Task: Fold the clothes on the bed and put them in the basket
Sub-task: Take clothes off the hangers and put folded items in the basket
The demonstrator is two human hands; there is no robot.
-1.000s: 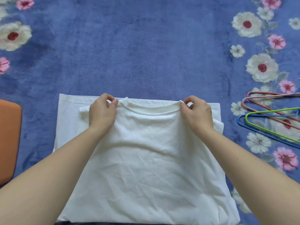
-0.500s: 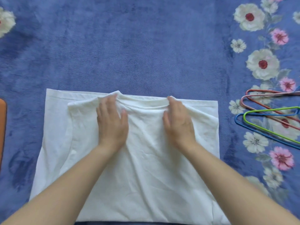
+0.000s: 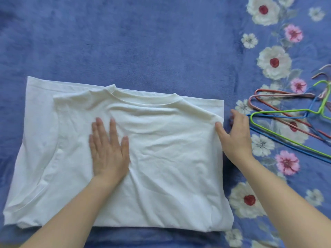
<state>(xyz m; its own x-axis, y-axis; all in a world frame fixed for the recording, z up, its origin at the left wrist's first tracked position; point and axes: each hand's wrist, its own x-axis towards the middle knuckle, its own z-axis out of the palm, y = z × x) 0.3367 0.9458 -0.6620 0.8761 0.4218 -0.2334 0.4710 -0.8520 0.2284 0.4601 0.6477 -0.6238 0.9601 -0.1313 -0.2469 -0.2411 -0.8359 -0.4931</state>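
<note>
1. Both hands are off the collar (image 3: 143,100) now. The left hand (image 3: 108,151) has slid back onto the middle of the white T-shirt (image 3: 170,158), and the right hand (image 3: 236,136) has gone out to its right edge. The view has swung right too.
2. That shirt lies doubled over toward the near edge of the bed (image 3: 143,42), collar on top along the far side, the fold toward the person.
3. Left fingers (image 3: 112,129) are straight and a little spread, palm flat, pressing the cloth down. On the right, the thumb (image 3: 219,127) rests on the shirt's edge while the fingers curve loosely past it onto the bed. No clear pinch shows yet.
4. Handling, by my reading: light, limp cotton that creases at a touch and won't hold any shape by itself. Best taken at the right edge, pinching both layers together near the far and near corners, with the flat hand as an anchor so nothing drags.
5. Underneath is a plush blue flowered cover (image 3: 179,51), soft and grippy-looking, so the shirt should be lifted rather than slid.
6. Coloured wire hangers (image 3: 286,111) lie toward the bed's right side, just beyond the right hand and close enough to snag a sleeve. No basket is in view, so where the folded shirt goes can't be told.
</note>
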